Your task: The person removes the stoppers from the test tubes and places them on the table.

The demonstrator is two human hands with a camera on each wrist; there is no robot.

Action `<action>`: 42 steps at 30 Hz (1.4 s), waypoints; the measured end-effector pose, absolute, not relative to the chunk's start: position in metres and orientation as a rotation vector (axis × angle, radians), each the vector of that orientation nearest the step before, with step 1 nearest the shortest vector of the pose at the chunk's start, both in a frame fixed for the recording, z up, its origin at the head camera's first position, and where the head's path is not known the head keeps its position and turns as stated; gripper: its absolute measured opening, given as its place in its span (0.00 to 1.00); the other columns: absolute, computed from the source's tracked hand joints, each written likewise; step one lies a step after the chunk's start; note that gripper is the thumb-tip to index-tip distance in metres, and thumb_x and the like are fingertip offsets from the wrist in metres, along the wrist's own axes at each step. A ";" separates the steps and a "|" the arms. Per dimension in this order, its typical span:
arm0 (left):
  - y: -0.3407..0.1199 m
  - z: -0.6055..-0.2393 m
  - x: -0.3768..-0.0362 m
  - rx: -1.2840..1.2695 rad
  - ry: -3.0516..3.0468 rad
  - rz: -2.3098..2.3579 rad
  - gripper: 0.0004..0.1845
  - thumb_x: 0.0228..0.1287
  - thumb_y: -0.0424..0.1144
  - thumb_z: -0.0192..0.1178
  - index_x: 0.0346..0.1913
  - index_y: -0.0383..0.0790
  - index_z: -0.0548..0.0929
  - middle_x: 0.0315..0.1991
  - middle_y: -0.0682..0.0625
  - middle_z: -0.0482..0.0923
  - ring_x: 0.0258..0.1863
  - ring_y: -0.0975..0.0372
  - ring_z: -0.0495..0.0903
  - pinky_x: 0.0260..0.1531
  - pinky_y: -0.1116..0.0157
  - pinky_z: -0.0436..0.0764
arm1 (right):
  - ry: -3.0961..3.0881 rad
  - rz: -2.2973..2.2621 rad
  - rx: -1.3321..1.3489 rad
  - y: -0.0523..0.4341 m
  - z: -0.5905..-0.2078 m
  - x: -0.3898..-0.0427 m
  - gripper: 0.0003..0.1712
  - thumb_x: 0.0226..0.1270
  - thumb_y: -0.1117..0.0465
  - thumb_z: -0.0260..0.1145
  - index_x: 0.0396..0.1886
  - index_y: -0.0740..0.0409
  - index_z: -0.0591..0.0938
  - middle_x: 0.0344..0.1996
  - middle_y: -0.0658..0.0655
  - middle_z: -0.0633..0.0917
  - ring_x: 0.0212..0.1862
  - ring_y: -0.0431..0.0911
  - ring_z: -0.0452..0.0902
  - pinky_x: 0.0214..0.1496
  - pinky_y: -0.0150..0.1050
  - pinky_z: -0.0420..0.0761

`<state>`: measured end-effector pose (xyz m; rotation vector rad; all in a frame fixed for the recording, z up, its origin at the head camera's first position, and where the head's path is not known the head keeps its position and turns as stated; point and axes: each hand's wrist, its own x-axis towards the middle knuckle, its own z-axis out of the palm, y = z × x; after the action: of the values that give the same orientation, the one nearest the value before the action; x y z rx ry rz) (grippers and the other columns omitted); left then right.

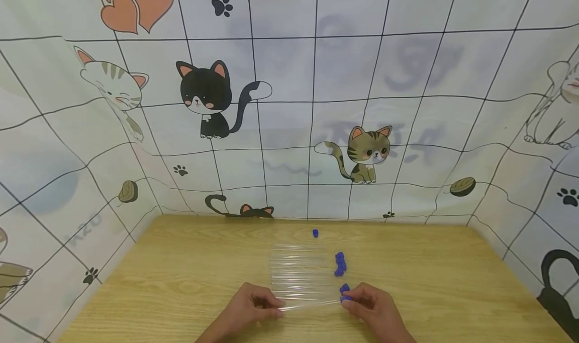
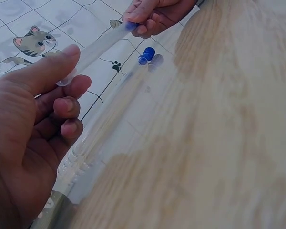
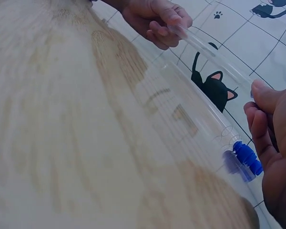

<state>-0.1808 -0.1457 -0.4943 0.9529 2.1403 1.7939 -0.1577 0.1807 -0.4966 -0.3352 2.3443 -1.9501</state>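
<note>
Between both hands, a clear test tube (image 1: 312, 304) is held nearly level above the front of the table. My left hand (image 1: 254, 305) pinches its rounded end between thumb and forefinger, the other fingers curled below, as the left wrist view shows. At the tube's other end, my right hand (image 1: 374, 309) pinches a blue cap (image 2: 130, 26) with thumb and fingertips. The cap sits at the tube's mouth; how far it goes in is hidden by the fingers. Behind the held tube, several clear tubes (image 1: 298, 271) lie side by side in a row.
Loose blue caps (image 1: 340, 264) lie in a cluster right of the row. Another cap (image 1: 345, 287) is close to my right hand, and a single one (image 1: 315, 233) sits farther back. A cat-print cloth (image 1: 289, 121) encloses the wooden table (image 1: 203, 257) at the back and sides.
</note>
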 end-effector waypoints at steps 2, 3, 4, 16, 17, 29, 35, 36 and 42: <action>-0.146 -0.494 -0.181 0.958 2.129 1.800 0.12 0.57 0.36 0.68 0.37 0.29 0.85 0.35 0.41 0.85 0.28 0.71 0.77 0.24 0.75 0.74 | 2.361 -1.949 -0.320 0.180 -0.496 -0.157 0.12 0.61 0.61 0.70 0.38 0.65 0.82 0.33 0.56 0.85 0.33 0.44 0.81 0.35 0.37 0.81; -0.146 -0.494 -0.181 0.959 2.127 1.801 0.12 0.57 0.36 0.68 0.37 0.29 0.85 0.35 0.41 0.85 0.28 0.72 0.77 0.23 0.76 0.73 | 2.372 -1.947 -0.315 0.180 -0.496 -0.157 0.12 0.61 0.60 0.70 0.38 0.65 0.82 0.33 0.56 0.85 0.33 0.45 0.81 0.35 0.37 0.81; -0.146 -0.493 -0.181 0.960 2.125 1.804 0.12 0.57 0.36 0.68 0.37 0.29 0.85 0.35 0.40 0.85 0.27 0.72 0.76 0.23 0.76 0.72 | 2.378 -1.945 -0.307 0.180 -0.496 -0.157 0.12 0.60 0.60 0.70 0.38 0.65 0.82 0.33 0.55 0.85 0.33 0.45 0.81 0.35 0.37 0.81; -0.145 -0.490 -0.180 0.856 2.242 1.785 0.11 0.61 0.38 0.65 0.42 0.33 0.86 0.35 0.46 0.84 0.31 0.68 0.79 0.31 0.70 0.78 | 2.307 -1.950 -0.397 0.183 -0.495 -0.159 0.11 0.61 0.63 0.69 0.39 0.66 0.82 0.34 0.54 0.85 0.36 0.42 0.81 0.39 0.36 0.81; -0.146 -0.490 -0.180 0.828 2.246 1.793 0.12 0.61 0.40 0.64 0.43 0.34 0.85 0.36 0.44 0.84 0.33 0.66 0.80 0.33 0.69 0.79 | 2.274 -1.953 -0.428 0.184 -0.495 -0.159 0.11 0.61 0.63 0.69 0.39 0.67 0.82 0.34 0.54 0.85 0.37 0.42 0.81 0.39 0.36 0.80; -0.146 -0.493 -0.183 0.843 2.210 1.863 0.09 0.63 0.34 0.62 0.43 0.32 0.84 0.36 0.38 0.83 0.32 0.64 0.80 0.31 0.68 0.79 | 1.991 -1.989 -0.736 0.188 -0.500 -0.161 0.06 0.67 0.69 0.62 0.39 0.69 0.78 0.34 0.52 0.85 0.36 0.39 0.79 0.38 0.35 0.81; -0.146 -0.492 -0.182 0.860 2.215 1.768 0.07 0.59 0.32 0.65 0.40 0.34 0.86 0.35 0.48 0.84 0.31 0.68 0.78 0.31 0.70 0.78 | 2.265 -1.937 -0.561 0.186 -0.497 -0.160 0.07 0.63 0.65 0.67 0.38 0.64 0.81 0.33 0.54 0.84 0.35 0.40 0.79 0.37 0.36 0.80; -0.147 -0.492 -0.182 0.873 2.208 1.754 0.08 0.59 0.33 0.66 0.40 0.34 0.86 0.34 0.49 0.83 0.30 0.69 0.77 0.30 0.71 0.78 | 2.277 -1.936 -0.526 0.186 -0.497 -0.160 0.08 0.63 0.64 0.67 0.39 0.64 0.82 0.33 0.54 0.84 0.35 0.40 0.79 0.37 0.36 0.80; -0.148 -0.496 -0.182 0.933 2.153 1.772 0.11 0.59 0.36 0.66 0.41 0.31 0.85 0.32 0.46 0.83 0.28 0.71 0.76 0.27 0.72 0.77 | 2.256 -1.938 -0.495 0.187 -0.496 -0.159 0.10 0.62 0.63 0.68 0.40 0.65 0.82 0.33 0.52 0.84 0.35 0.40 0.79 0.36 0.35 0.80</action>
<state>-0.1815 -0.1478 -0.4961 0.9329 2.1526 1.7716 -0.1592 0.1868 -0.4965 -0.4948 2.2564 -1.9376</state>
